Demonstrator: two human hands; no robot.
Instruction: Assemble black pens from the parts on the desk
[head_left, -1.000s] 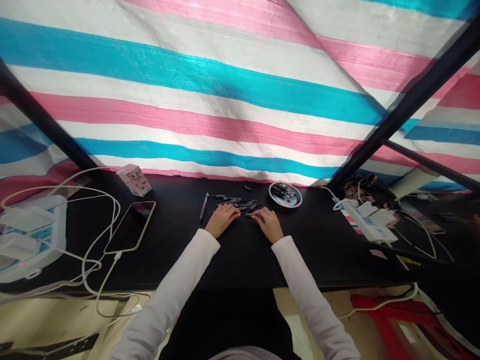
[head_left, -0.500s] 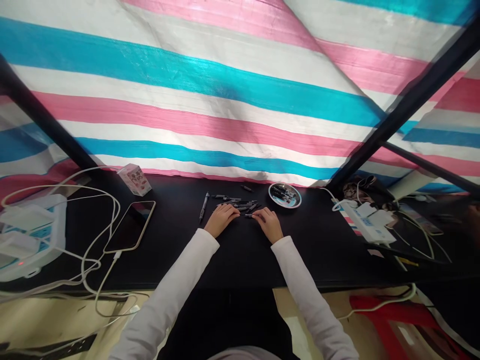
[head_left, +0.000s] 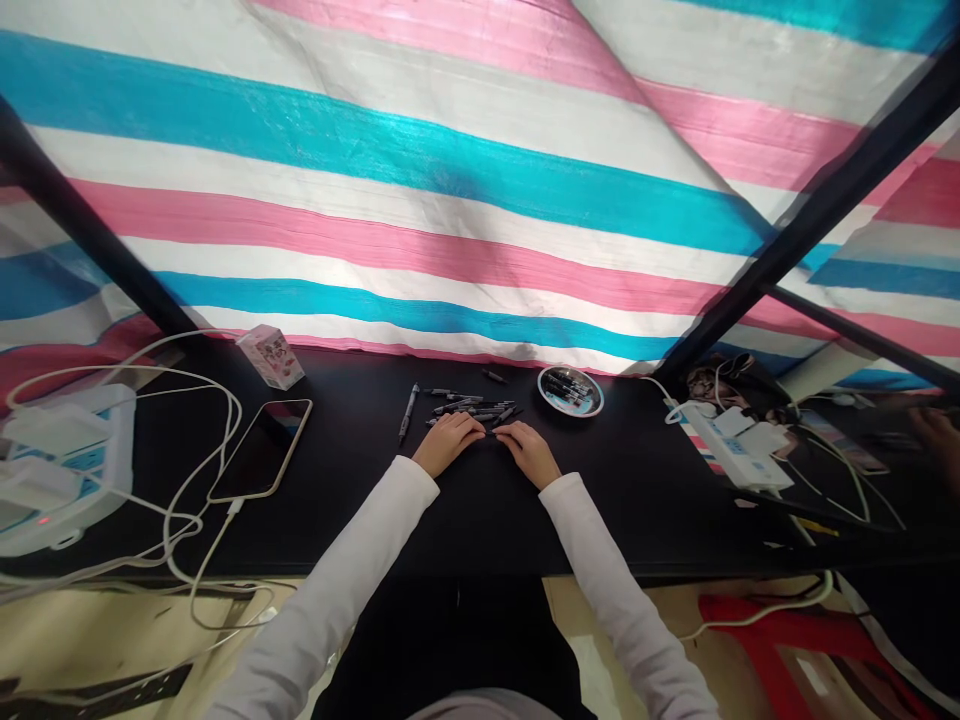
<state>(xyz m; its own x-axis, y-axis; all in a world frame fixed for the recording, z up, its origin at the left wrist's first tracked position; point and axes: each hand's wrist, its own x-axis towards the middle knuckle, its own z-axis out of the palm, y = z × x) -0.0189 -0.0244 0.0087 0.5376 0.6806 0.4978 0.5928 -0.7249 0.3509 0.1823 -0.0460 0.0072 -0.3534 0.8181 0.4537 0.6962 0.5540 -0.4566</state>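
My left hand (head_left: 447,441) and my right hand (head_left: 527,450) rest on the black table (head_left: 480,510), fingertips nearly meeting. Both pinch a small dark pen part (head_left: 491,431) between them. Just beyond the fingers lies a scatter of several dark pen pieces (head_left: 476,405). A whole pen (head_left: 408,411) lies to the left of my left hand. A small round dish (head_left: 570,390) holding more pen pieces stands to the right of the pile. Both arms wear white sleeves.
A phone (head_left: 262,450) on a white charging cable lies at the left, with a small pink box (head_left: 270,357) behind it and a power strip (head_left: 52,465) at the far left. Another power strip (head_left: 739,440) with cables sits at the right. A striped tarp (head_left: 450,200) hangs behind.
My hands have drawn slightly closer together around the small part; the view has shifted a little. Nothing else has moved.
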